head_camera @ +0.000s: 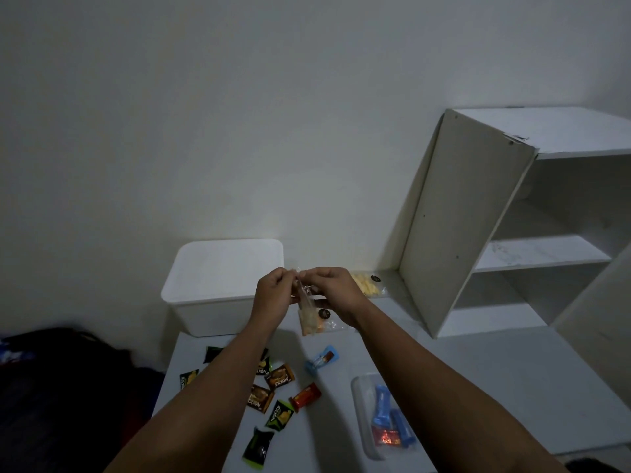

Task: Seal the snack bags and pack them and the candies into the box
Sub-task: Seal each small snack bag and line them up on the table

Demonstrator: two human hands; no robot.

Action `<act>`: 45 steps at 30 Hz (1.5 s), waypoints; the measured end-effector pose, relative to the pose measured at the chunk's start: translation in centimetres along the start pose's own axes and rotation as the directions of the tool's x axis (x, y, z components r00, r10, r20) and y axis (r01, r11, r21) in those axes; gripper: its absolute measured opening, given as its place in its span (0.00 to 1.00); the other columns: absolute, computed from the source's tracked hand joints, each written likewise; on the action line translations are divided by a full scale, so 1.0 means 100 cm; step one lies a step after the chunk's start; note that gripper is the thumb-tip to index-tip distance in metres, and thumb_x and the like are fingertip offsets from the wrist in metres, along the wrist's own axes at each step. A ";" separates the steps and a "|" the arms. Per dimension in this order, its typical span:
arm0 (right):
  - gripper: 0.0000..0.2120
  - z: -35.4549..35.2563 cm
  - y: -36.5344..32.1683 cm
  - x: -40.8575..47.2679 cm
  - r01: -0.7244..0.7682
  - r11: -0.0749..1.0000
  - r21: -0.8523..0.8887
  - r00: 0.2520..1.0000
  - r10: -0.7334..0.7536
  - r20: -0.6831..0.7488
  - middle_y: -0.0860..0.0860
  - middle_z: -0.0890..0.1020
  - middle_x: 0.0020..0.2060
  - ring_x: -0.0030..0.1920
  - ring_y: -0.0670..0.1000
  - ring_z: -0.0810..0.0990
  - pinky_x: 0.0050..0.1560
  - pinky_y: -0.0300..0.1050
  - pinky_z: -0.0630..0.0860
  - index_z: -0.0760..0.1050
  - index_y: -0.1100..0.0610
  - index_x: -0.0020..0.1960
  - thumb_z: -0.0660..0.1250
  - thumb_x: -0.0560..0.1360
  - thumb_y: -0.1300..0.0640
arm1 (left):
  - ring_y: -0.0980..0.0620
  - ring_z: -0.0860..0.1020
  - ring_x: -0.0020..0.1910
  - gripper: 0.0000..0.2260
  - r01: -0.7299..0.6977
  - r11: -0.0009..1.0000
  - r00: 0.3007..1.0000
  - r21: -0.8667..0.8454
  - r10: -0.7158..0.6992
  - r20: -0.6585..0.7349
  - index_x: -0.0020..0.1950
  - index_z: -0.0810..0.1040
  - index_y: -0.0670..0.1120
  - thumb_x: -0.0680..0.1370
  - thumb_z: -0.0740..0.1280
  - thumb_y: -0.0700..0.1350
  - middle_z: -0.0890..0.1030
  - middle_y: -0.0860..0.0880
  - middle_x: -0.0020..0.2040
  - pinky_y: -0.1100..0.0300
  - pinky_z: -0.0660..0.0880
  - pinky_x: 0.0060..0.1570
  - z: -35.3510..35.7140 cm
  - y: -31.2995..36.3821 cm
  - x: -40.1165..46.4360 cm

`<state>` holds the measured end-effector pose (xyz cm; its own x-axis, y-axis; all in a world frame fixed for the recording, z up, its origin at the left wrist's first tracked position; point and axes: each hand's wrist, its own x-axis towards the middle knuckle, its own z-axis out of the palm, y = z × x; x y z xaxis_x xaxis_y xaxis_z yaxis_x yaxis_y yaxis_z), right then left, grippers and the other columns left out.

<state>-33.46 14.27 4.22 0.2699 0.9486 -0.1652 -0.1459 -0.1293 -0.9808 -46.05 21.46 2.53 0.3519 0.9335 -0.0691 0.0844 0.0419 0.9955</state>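
Top edge of the clear snack bag [305, 310] hidden between pinching fingers [290, 278]. Inside of the lidded white box [218, 288] unseen. Shelf unit [532, 233] cut off at the right edge; candy wrapper [258, 447] print too dim to read.

A pale bare wall [239, 114] fills the upper part of the view. At the right stands a white shelf unit [543, 254], leaning in the wide-angle view, with open compartments and a plain side panel [461, 227] facing left. Below lies a white tabletop [478, 363]. At the lower left sits a dark bundle [61, 380], too dim to make out.
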 end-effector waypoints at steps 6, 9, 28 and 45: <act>0.09 0.002 -0.001 0.001 0.009 0.998 -0.055 1.000 -0.008 0.010 0.62 0.87 0.49 0.54 0.61 0.87 0.54 0.51 0.85 0.85 0.63 0.55 0.68 0.79 0.63 | 0.47 0.82 0.39 0.10 -0.006 0.999 1.000 0.049 0.004 0.026 0.41 0.78 0.39 0.82 0.65 0.41 0.80 0.43 0.38 0.57 0.82 0.42 -0.006 -0.001 0.001; 0.08 0.004 -0.001 0.002 0.008 0.997 -0.075 1.000 -0.007 0.009 0.62 0.87 0.49 0.52 0.61 0.87 0.52 0.51 0.85 0.84 0.64 0.55 0.69 0.79 0.63 | 0.45 0.81 0.40 0.10 -0.023 0.992 0.999 0.122 0.018 0.045 0.42 0.77 0.38 0.81 0.62 0.38 0.79 0.42 0.38 0.53 0.83 0.43 -0.008 0.000 0.003; 0.09 0.008 0.001 0.009 0.015 0.994 -0.108 0.990 -0.030 -0.138 0.65 0.85 0.44 0.39 0.55 0.86 0.42 0.48 0.84 0.81 0.68 0.51 0.69 0.80 0.61 | 0.48 0.78 0.36 0.14 -0.298 0.806 0.944 0.511 0.170 0.283 0.37 0.71 0.50 0.83 0.60 0.43 0.79 0.49 0.35 0.40 0.80 0.46 -0.022 0.007 -0.005; 0.08 -0.005 -0.003 0.008 0.011 0.983 -0.186 1.000 -0.010 0.004 0.60 0.86 0.45 0.43 0.53 0.86 0.48 0.48 0.84 0.81 0.65 0.55 0.71 0.77 0.64 | 0.41 0.82 0.38 0.14 -0.193 0.860 0.969 0.472 0.091 0.230 0.39 0.74 0.40 0.82 0.59 0.44 0.79 0.42 0.37 0.41 0.81 0.46 -0.019 0.022 0.004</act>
<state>-32.70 14.87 4.30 0.2680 0.9509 -0.1547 0.0361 -0.1704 -0.9847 -47.54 22.59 4.84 0.5634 0.8261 0.0093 0.4446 -0.3126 0.8394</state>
